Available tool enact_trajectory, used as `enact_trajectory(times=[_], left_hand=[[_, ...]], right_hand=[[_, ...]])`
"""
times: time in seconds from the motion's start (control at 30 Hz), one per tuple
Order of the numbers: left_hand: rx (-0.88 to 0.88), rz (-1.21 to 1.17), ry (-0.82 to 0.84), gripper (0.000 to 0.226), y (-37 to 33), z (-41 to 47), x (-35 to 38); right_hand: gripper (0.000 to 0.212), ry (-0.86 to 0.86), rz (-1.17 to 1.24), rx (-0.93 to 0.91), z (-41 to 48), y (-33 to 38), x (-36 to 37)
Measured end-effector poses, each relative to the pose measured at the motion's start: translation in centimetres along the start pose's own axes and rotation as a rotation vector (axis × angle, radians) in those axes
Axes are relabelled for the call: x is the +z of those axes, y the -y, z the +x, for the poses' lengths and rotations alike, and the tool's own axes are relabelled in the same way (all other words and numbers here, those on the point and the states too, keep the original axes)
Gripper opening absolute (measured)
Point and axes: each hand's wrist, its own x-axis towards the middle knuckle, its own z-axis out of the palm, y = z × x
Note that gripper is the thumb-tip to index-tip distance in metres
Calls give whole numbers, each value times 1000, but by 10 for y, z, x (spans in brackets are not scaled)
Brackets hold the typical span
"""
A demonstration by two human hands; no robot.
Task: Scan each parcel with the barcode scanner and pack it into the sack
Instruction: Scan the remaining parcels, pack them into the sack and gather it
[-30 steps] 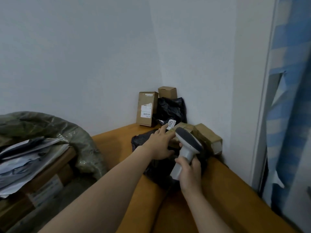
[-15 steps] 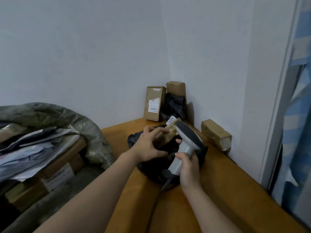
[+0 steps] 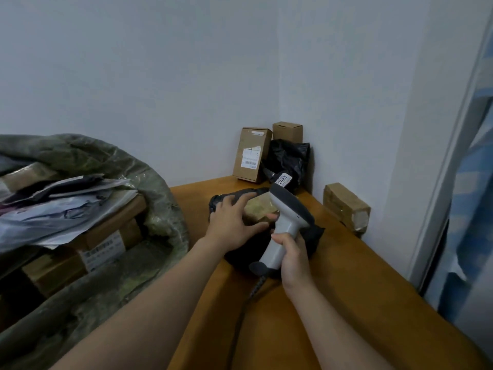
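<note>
My right hand (image 3: 292, 256) grips the handle of a grey-and-white barcode scanner (image 3: 285, 217), whose dark head points down over a small brown taped parcel (image 3: 257, 209). My left hand (image 3: 232, 222) holds that parcel, fingers over its top and thumb at its near edge. The parcel lies on a black plastic-wrapped parcel (image 3: 266, 236) on the wooden table (image 3: 346, 289). The grey-green sack (image 3: 112, 166) stands open at the left, with several boxes and mailers inside.
In the wall corner stand two upright cardboard boxes (image 3: 250, 154) and a black bag (image 3: 289, 161) with a "2023" tag. Another taped brown parcel (image 3: 345, 205) lies against the right wall. The scanner's cable (image 3: 248, 303) trails toward me. A blue curtain (image 3: 469, 209) hangs at right.
My left hand drew the small brown parcel from the corner pile toward me onto the black parcel. The scanner stayed in my right hand, and my view shifted slightly.
</note>
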Motion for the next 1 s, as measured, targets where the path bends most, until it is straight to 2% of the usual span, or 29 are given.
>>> enact_trajectory(times=[0.1,0.23,0.33,0.5,0.7,0.87,1.0], left_hand=[[6,77,81,80,-7,11,2],[-76,-36,7,92,-2,4,0],[-116,-127,-114,75,8,-18,-13],[-255,-438,-258,60,41,-82,-35],[-342,-1135,-146,44,58,-132,-40],[-368,-1271,-64,46,65,-134,-38],[-330,-1260,-22,33,67,-136,-39]], right_hand=[[56,13,-30,-30,3,-2,-1],[58,33,-43,-85,7,-4,1],[55,38,-73,-139,12,-7,2],[52,84,-177,-229,11,-13,5],[57,96,-208,-266,2,-12,15],[49,138,-111,-223,-12,-15,38],[49,110,32,-126,-13,-22,67]])
